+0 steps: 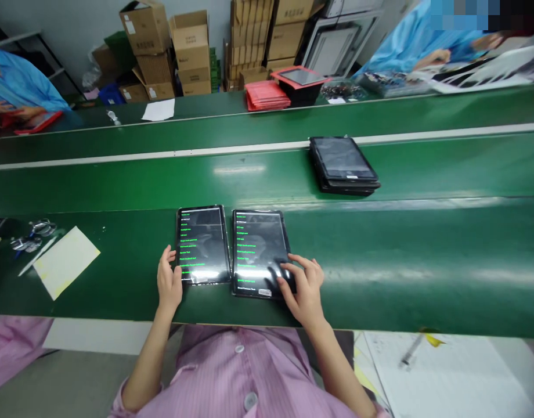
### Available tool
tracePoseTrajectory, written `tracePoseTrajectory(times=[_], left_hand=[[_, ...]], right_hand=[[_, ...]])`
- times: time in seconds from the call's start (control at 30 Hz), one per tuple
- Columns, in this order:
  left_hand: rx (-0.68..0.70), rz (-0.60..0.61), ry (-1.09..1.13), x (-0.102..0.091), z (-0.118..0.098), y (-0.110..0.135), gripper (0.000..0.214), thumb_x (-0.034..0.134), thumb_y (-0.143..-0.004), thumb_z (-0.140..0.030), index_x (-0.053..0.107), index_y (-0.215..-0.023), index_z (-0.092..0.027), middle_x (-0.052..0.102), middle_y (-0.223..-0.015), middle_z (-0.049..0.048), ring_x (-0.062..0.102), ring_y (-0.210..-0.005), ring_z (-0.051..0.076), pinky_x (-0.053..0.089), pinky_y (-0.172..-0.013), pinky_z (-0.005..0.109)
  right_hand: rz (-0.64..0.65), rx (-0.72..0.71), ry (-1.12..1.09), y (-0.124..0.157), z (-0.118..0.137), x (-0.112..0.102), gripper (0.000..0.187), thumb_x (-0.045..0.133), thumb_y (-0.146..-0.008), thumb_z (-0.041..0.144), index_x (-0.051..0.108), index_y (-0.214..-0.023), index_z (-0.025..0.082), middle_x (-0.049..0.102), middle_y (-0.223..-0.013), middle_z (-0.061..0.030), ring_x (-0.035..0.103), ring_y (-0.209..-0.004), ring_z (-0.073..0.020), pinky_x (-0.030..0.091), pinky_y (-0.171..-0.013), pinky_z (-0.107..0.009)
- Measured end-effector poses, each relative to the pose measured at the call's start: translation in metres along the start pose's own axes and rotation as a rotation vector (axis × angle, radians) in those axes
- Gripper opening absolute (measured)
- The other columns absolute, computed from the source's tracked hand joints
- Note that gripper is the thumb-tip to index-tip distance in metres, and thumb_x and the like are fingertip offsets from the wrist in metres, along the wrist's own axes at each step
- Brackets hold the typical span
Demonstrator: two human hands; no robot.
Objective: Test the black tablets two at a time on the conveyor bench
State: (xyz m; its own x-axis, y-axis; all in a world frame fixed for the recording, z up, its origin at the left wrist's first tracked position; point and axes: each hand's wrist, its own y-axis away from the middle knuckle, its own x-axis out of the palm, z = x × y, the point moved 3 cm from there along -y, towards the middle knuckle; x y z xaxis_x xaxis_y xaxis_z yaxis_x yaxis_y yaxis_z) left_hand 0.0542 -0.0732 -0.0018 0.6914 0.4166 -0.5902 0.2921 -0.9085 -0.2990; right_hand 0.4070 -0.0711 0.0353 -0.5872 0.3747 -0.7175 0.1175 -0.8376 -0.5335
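Note:
Two black tablets lie side by side on the green bench, both lit with a list of mostly green text lines. My left hand (168, 281) rests at the left edge of the left tablet (204, 244), thumb near the frame and fingers apart. Over the lower right of the right tablet (260, 249) is my right hand (304, 284), its fingers spread and bent, with fingertips on or just above the glass and right edge. A small white label sits at that tablet's bottom edge.
Beyond the tablets a stack of dark tablets (345, 162) sits on the green conveyor (184, 180). At left lie a pale paper sheet (67, 261), a white pen (37, 256) and cables (32, 235). Red sleeves (267, 96) and cartons (191, 43) stand farther back. Two people in blue work across the line.

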Motion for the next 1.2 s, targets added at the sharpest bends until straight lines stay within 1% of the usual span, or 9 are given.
tracePoseTrajectory(times=[0.17, 0.37, 0.47, 0.6, 0.7, 0.8, 0.9, 1.07, 1.2], left_hand=[[0.011, 0.1, -0.146, -0.004, -0.01, -0.007, 0.052, 0.031, -0.1, -0.044, 0.046, -0.145, -0.023, 0.052, -0.128, 0.0124, 0.055, -0.117, 0.028, 0.041, -0.107, 0.048], [0.028, 0.163, -0.36, -0.001, -0.025, -0.014, 0.059, 0.035, -0.099, -0.047, 0.039, -0.152, -0.022, 0.049, -0.116, 0.013, 0.054, -0.109, 0.031, 0.045, -0.099, 0.052], [0.058, 0.18, -0.449, -0.002, -0.027, -0.02, 0.058, 0.038, -0.098, -0.05, 0.047, -0.148, -0.021, 0.05, -0.112, 0.0132, 0.055, -0.103, 0.031, 0.048, -0.094, 0.051], [-0.006, 0.195, -0.403, -0.01, -0.026, -0.045, 0.062, 0.038, -0.098, -0.05, 0.036, -0.153, -0.019, 0.054, -0.111, 0.0135, 0.061, -0.101, 0.032, 0.05, -0.092, 0.052], [0.031, 0.199, -0.338, -0.01, -0.03, -0.087, 0.064, 0.043, -0.096, -0.049, 0.038, -0.15, -0.015, 0.054, -0.123, 0.0187, 0.057, -0.116, 0.036, 0.044, -0.101, 0.058], [0.211, 0.403, -0.212, 0.01, -0.047, -0.137, 0.044, 0.05, -0.092, -0.037, 0.057, -0.131, -0.017, 0.054, -0.132, 0.0188, 0.05, -0.13, 0.036, 0.032, -0.115, 0.057], [0.337, 0.599, -0.235, 0.04, -0.07, -0.167, 0.041, 0.049, -0.091, -0.023, 0.054, -0.131, -0.02, 0.046, -0.149, 0.0158, 0.036, -0.144, 0.031, 0.008, -0.121, 0.063], [0.38, 0.802, -0.438, 0.08, -0.095, -0.159, 0.067, 0.041, -0.094, -0.023, 0.014, -0.155, -0.02, 0.012, -0.166, 0.0196, 0.012, -0.154, 0.033, 0.006, -0.115, 0.074], [0.51, 0.888, -0.462, 0.079, -0.1, -0.145, 0.078, 0.042, -0.087, -0.015, 0.008, -0.157, -0.017, 0.017, -0.166, 0.0182, 0.019, -0.152, 0.033, 0.016, -0.121, 0.061]], right_hand=[[0.155, 0.034, 0.103, -0.016, 0.011, 0.012, 0.031, 0.05, -0.097, 0.036, 0.06, -0.125, 0.028, 0.05, -0.136, -0.014, 0.045, -0.126, -0.0345, 0.025, -0.111, -0.064], [0.283, -0.015, 0.244, -0.036, 0.022, 0.028, 0.034, 0.054, -0.096, 0.041, 0.063, -0.128, 0.032, 0.039, -0.151, -0.0132, 0.034, -0.134, -0.0383, 0.021, -0.11, -0.07], [0.325, -0.035, 0.243, -0.046, 0.02, 0.03, 0.03, 0.057, -0.094, 0.043, 0.067, -0.12, 0.033, 0.038, -0.152, -0.0121, 0.032, -0.135, -0.0398, 0.019, -0.109, -0.074], [0.249, -0.011, 0.183, -0.073, 0.0, 0.024, 0.033, 0.051, -0.097, 0.045, 0.064, -0.123, 0.03, 0.036, -0.152, -0.013, 0.032, -0.136, -0.0376, 0.018, -0.112, -0.07], [0.191, 0.099, 0.102, -0.106, -0.033, 0.032, 0.039, 0.045, -0.099, 0.047, 0.061, -0.127, 0.026, 0.044, -0.143, -0.0153, 0.038, -0.131, -0.0358, 0.027, -0.11, -0.063], [0.198, 0.16, -0.049, -0.135, -0.067, 0.058, 0.043, 0.037, -0.101, 0.048, 0.063, -0.123, 0.023, 0.053, -0.129, -0.0152, 0.046, -0.123, -0.0322, 0.036, -0.106, -0.056], [0.155, 0.146, -0.215, -0.145, -0.09, 0.078, 0.049, 0.027, -0.103, 0.048, 0.066, -0.117, 0.021, 0.058, -0.118, -0.0132, 0.051, -0.119, -0.0285, 0.037, -0.108, -0.049], [0.127, 0.098, -0.239, -0.131, -0.1, 0.074, 0.055, 0.028, -0.102, 0.054, 0.072, -0.117, 0.024, 0.057, -0.123, -0.0131, 0.051, -0.121, -0.0299, 0.038, -0.109, -0.05], [0.183, -0.004, -0.083, -0.129, -0.088, 0.057, 0.049, 0.036, -0.102, 0.051, 0.079, -0.105, 0.027, 0.056, -0.131, -0.0125, 0.047, -0.121, -0.0331, 0.038, -0.105, -0.054]])
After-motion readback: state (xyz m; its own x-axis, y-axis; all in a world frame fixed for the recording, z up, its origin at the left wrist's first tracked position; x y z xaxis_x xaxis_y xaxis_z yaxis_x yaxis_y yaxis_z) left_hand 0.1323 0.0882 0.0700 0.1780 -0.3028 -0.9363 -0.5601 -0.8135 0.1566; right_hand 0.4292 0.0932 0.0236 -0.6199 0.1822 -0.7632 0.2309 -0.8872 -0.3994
